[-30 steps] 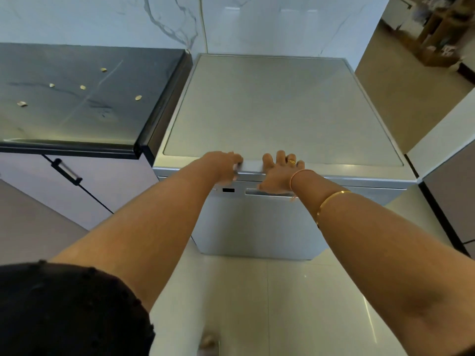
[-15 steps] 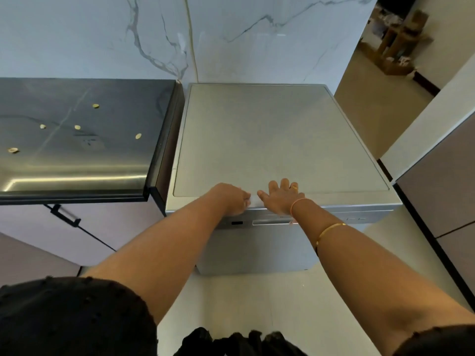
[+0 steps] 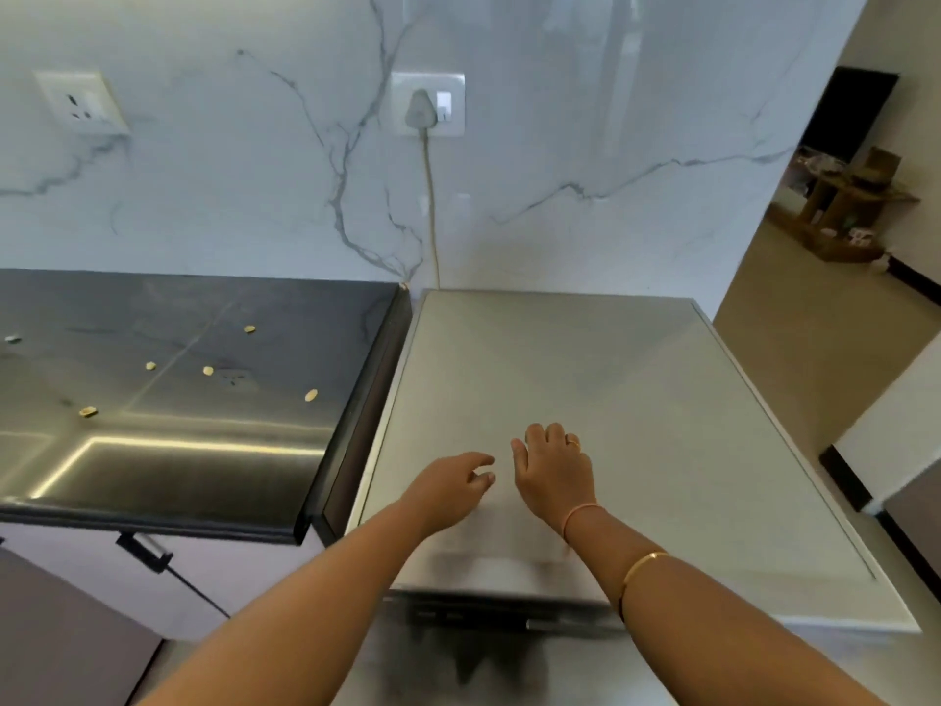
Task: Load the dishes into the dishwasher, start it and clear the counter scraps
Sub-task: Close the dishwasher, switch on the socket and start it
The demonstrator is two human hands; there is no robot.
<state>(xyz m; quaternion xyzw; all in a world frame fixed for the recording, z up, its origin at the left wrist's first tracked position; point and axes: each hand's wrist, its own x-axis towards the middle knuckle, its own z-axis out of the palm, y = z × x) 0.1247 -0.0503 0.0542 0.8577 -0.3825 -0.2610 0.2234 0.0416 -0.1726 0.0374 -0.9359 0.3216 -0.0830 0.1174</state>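
The silver dishwasher (image 3: 636,410) stands against the marble wall with its door closed, seen from above. Both my hands hover over the front part of its flat top. My left hand (image 3: 453,484) has relaxed, slightly bent fingers and holds nothing. My right hand (image 3: 552,466), with a ring and bangles on the wrist, is also loose and empty. Several small yellowish scraps (image 3: 208,370) lie scattered on the dark counter (image 3: 193,450) to the left. No dishes are in view.
A plug with its cord sits in a wall socket (image 3: 427,105) above the dishwasher; another socket (image 3: 81,101) is at the left. A cabinet handle (image 3: 145,550) shows under the counter. At the right a doorway opens onto a room with a wooden stand (image 3: 845,206).
My hands have left the dishwasher's front edge and door handle and risen over its top. The view has tilted up, showing the wall and sockets.
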